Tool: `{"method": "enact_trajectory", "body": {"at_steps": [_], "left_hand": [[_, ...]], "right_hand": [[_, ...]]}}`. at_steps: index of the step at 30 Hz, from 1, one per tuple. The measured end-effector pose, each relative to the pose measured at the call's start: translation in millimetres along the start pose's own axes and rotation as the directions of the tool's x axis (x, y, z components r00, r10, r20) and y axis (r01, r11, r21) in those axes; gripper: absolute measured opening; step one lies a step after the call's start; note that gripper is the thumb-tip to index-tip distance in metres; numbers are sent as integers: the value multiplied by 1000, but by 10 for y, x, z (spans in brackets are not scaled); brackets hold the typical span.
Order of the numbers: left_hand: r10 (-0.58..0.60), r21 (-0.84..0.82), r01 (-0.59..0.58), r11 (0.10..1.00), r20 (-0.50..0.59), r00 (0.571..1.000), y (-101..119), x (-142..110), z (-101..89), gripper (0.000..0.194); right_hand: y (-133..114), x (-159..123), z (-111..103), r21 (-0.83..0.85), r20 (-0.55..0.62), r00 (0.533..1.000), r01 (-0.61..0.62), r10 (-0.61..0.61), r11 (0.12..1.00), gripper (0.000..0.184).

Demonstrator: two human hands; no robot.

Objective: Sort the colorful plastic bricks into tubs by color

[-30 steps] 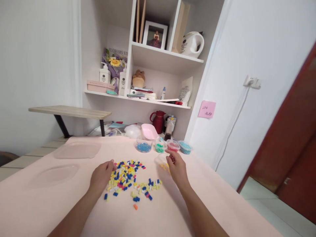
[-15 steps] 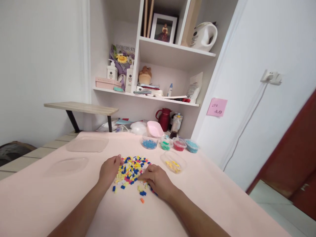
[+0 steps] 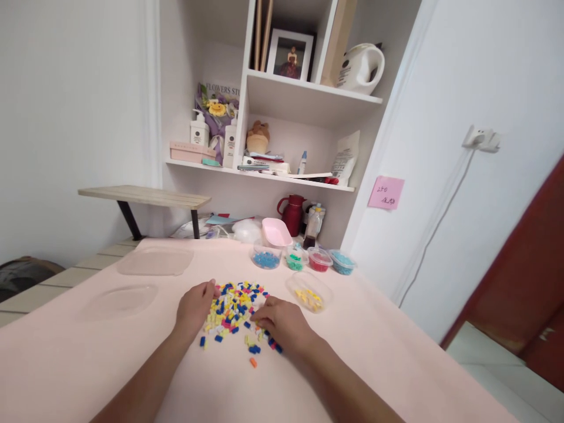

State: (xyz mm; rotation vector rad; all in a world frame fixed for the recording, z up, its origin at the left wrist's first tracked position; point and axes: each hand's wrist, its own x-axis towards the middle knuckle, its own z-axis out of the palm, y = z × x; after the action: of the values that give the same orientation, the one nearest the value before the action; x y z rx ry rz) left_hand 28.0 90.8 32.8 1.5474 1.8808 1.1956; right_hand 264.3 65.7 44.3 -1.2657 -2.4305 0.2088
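Note:
A heap of small bricks in yellow, blue, white and red lies on the pink table. My left hand rests at the heap's left edge, fingers curled, thumb against the bricks. My right hand lies on the heap's right side with its fingers drawn together over the bricks; what they pinch is hidden. A single orange brick lies apart, nearer to me. Just right of the heap is a clear oval tub with yellow bricks in it.
Behind the heap stand small tubs of blue, green, red and light-blue bricks, plus a pink bowl. Two clear lids lie at the left. Shelves, a red jug and a wooden ledge line the wall.
My right hand came back from the yellow-brick tub to the heap's right side and settled there. My left hand stayed at the heap's left edge. The view shifted slightly.

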Motion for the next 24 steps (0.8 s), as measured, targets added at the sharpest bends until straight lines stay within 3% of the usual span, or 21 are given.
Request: {"method": "enact_trajectory", "body": {"at_steps": [4,7,12,16,19,21,24], "left_hand": [[3,-3,-3,1000,-2,1000,15,-14,-8,42],[2,-9,-2,1000,-9,1000,5,-9,-7,42],[-5,5,5,1000,11,1000,3,9,-16,43],[-29,20,29,999,35,999,27,18,-39,43],[-27,34,26,999,38,999,38,26,-54,44],[-31,48,29,998,39,999,38,33,-59,46],[-43,65,41,997,41,998,35,45,-59,47]], "right_hand": [[-62,-12,38,-13,-47,999,-25,25,1000,22],[3,-16,60,166,-139,989,-18,42,986,25],[221,29,-33,539,-310,917,-48,252,841,17],[234,-19,-200,728,-257,907,-45,334,684,16],[202,-121,-361,743,-293,901,5,319,669,18],[241,-191,-481,707,-385,864,51,324,706,19],[424,-266,-646,583,-562,740,37,370,812,22]]}}
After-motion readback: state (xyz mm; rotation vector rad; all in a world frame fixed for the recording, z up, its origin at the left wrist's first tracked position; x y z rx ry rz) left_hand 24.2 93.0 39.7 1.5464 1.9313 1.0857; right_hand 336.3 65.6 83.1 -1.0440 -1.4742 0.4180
